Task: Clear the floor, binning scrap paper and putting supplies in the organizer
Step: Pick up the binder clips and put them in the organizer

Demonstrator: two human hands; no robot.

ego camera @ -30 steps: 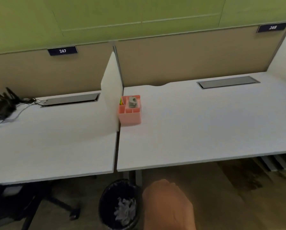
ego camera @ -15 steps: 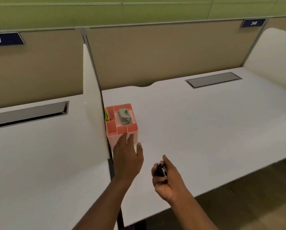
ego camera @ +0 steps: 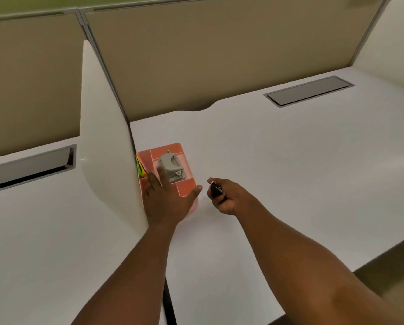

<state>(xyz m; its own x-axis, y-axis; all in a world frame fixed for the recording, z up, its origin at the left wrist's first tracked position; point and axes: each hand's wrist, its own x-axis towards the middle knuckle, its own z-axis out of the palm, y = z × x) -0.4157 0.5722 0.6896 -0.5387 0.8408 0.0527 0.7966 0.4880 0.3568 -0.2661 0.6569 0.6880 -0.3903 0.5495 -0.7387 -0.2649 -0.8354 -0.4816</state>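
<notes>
A pink organizer [ego camera: 183, 152] with several compartments stands on the white desk [ego camera: 290, 160], against the white divider [ego camera: 102, 146]. A grey hole punch [ego camera: 171, 164] lies in its middle compartment and green and yellow sticky notes [ego camera: 140, 167] stand in its left slot. My left hand [ego camera: 167, 199] lies over the organizer's near side with straight fingers, thumb at its right wall. My right hand [ego camera: 226, 195], just right of the organizer, grips a small black binder clip [ego camera: 216, 190] above the desk.
A grey cable hatch [ego camera: 309, 90] is set in the desk at the back right, another [ego camera: 30, 167] in the neighbouring desk on the left. Beige partition panels [ego camera: 219, 50] close the back. Brown floor [ego camera: 388, 266] shows at the lower right.
The view has come closer to the desk. My left hand has moved forward onto the organizer. My right hand with the clip has moved up beside it.
</notes>
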